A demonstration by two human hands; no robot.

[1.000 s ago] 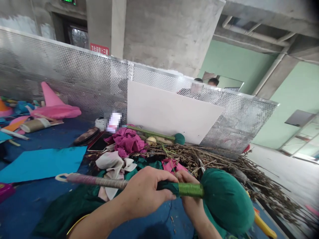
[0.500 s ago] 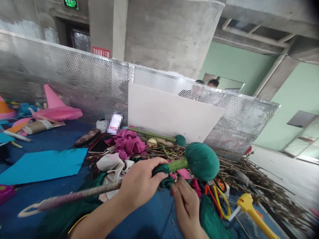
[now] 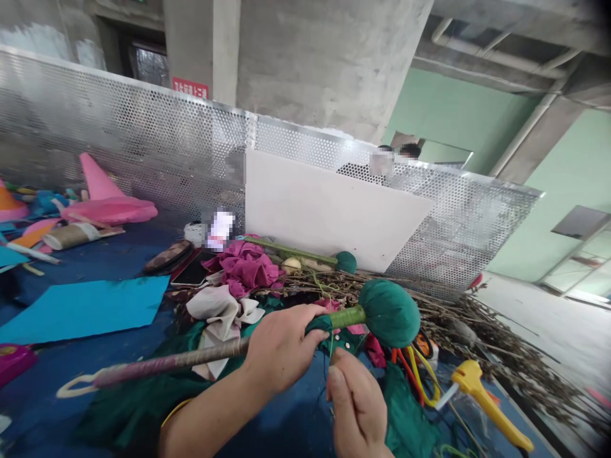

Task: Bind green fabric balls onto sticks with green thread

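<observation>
My left hand (image 3: 281, 346) is closed around a wrapped stick (image 3: 181, 357), near its upper end. A round, cloth-covered green ball (image 3: 389, 313) tops the stick, with a band of lighter green winding (image 3: 347, 317) just below it. At the other end is a pale loop (image 3: 76, 386). My right hand (image 3: 356, 401) is closed in a pinch below the winding, gripping a thin green thread (image 3: 331, 346) that runs up to the stick. Dark green cloth (image 3: 410, 420) lies to the right of this hand, and more of it spreads under the stick.
Scissors with red and yellow handles (image 3: 424, 381) and a yellow glue gun (image 3: 487, 404) lie on the right. Dry twigs (image 3: 477, 324) stretch behind. Magenta cloth (image 3: 251, 267), a blue sheet (image 3: 86, 308) and a pink cone shape (image 3: 107, 197) are farther left. A perforated metal screen (image 3: 296, 137) stands beyond.
The stick and my left hand have shifted slightly right in view. My right hand sits a little lower, with the thread now visible stretched between it and the stick.
</observation>
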